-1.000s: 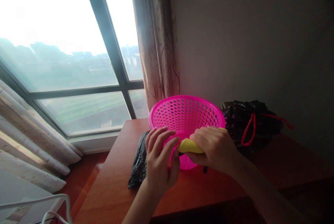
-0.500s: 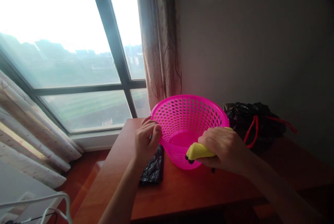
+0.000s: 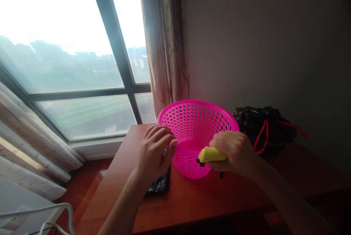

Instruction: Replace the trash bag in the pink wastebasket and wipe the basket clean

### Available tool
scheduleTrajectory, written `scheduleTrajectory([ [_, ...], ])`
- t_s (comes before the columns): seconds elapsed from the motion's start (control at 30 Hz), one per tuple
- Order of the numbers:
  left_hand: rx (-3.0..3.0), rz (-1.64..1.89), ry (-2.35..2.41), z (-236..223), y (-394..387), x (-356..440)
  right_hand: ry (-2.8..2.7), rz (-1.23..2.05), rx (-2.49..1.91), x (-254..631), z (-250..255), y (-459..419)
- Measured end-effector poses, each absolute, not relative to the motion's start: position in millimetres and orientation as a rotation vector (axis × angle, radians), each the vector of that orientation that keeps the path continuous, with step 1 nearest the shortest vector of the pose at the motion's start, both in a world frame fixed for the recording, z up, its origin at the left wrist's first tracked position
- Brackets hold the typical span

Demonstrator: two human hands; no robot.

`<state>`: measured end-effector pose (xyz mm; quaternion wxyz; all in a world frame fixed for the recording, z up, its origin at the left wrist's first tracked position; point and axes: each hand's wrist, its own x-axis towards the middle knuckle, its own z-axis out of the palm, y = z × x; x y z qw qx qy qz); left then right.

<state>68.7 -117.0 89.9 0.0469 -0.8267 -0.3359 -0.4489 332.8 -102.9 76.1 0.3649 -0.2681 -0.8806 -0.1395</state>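
Observation:
A bright pink perforated plastic basket (image 3: pixel 196 118) stands upright on a reddish wooden table (image 3: pixel 197 198) near the window. My right hand (image 3: pixel 233 152) is closed round a soft yellow object (image 3: pixel 210 153) with a dark tip, held against the basket's near right wall. My left hand (image 3: pixel 155 151) rests at the basket's left side, fingers curled against its rim and wall. Under that hand lies a flat folded stack of black plastic bags (image 3: pixel 159 185), mostly hidden by it.
A crumpled black bag with red drawstrings (image 3: pixel 263 129) sits on the table to the basket's right, against the wall. A large window (image 3: pixel 68 63) and a patterned curtain (image 3: pixel 167 45) rise behind the table. White cables (image 3: pixel 55 216) lie at the lower left.
My left hand moved from in front of the basket to its left side and now lies against the rim. The right hand with the yellow object shifted slightly right along the basket wall.

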Motion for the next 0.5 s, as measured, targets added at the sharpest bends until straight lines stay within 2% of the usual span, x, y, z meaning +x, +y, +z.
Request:
scheduleTrajectory([
  [0.17,-2.476,-1.239,-1.076,84,-152,101,-2.246,-0.424,-0.728,319,77,-115],
  [0.33,-2.445,-1.422,-1.057,75,-152,108,-2.273,-0.432,-0.705,312,78,-125],
  [0.5,-2.567,-1.556,-1.019,83,-129,81,-2.317,-0.424,-0.657,320,81,-124],
])
